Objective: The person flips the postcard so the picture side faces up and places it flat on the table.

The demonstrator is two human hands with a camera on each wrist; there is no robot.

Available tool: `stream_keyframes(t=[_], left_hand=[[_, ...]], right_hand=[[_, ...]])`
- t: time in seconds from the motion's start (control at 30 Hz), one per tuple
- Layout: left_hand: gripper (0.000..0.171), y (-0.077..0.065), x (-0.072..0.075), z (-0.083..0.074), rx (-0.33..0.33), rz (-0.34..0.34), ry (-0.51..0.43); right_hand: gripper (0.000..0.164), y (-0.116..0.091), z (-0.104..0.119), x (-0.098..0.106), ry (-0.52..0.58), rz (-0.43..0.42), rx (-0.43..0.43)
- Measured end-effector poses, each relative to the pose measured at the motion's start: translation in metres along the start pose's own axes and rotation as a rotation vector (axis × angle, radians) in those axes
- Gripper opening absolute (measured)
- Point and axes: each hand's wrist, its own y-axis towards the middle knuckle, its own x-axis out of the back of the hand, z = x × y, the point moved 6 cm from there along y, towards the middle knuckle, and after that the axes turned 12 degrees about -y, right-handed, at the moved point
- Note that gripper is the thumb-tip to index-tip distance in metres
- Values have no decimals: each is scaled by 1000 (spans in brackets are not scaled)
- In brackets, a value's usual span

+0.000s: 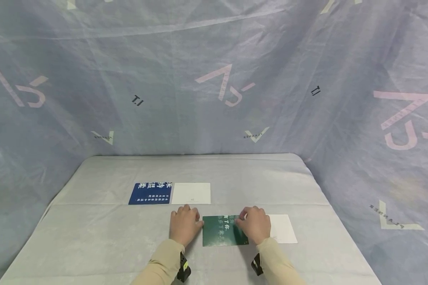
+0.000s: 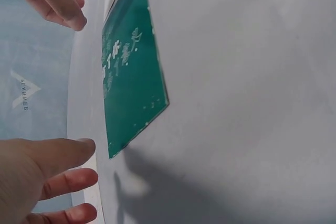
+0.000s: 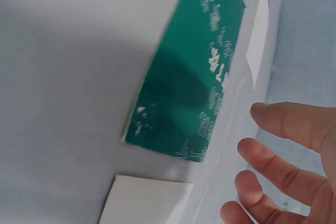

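Observation:
A green card (image 1: pixel 219 236) with pale lettering lies flat on the cloth-covered table between the two hands. My left hand (image 1: pixel 185 225) hovers by its left edge; in the left wrist view the thumb and fingers (image 2: pixel 71 181) are loosely extended, apart from the card. Above the card's right part is my right hand (image 1: pixel 257 225), its fingers (image 3: pixel 286 174) spread and bent a little in the right wrist view, with nothing between them. Close on the right lies a white card (image 1: pixel 284 229), partly covered by the right hand in the head view.
Farther back on the table, a blue card (image 1: pixel 149 194) with white lettering lies beside another white card (image 1: pixel 191 194). Grey printed cloth (image 1: pixel 185 118) hangs behind the table and along both sides. Each wrist wears a black strapped device (image 1: pixel 183 269).

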Motion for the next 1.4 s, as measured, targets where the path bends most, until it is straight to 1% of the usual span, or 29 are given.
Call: stream_keyframes(t=[0.13,0.3,0.43,0.6,0.8,0.93,1.27,1.4], left_hand=[[22,3,4,2,2,-15,-3],[23,6,7,6,3,-47,0],[23,8,11,9,10,-69,-10],[22,10,19,13,27,-86,-37],[23,10,26,20,55,-84,-51],[25,13,28,28,74,-83,-53],[30,18,31,48,158,-61,-57],[32,19,31,54,173,-64,-57]], right_hand=[[18,3,1,2,65,14,-8],[20,5,4,3,114,26,-13],[22,7,7,3,139,44,-13],[23,9,12,2,165,53,-20],[26,12,18,-2,176,60,-46],[26,17,25,-5,175,70,-50],[26,30,39,-13,174,90,-18],[26,32,41,-17,176,101,-20]])
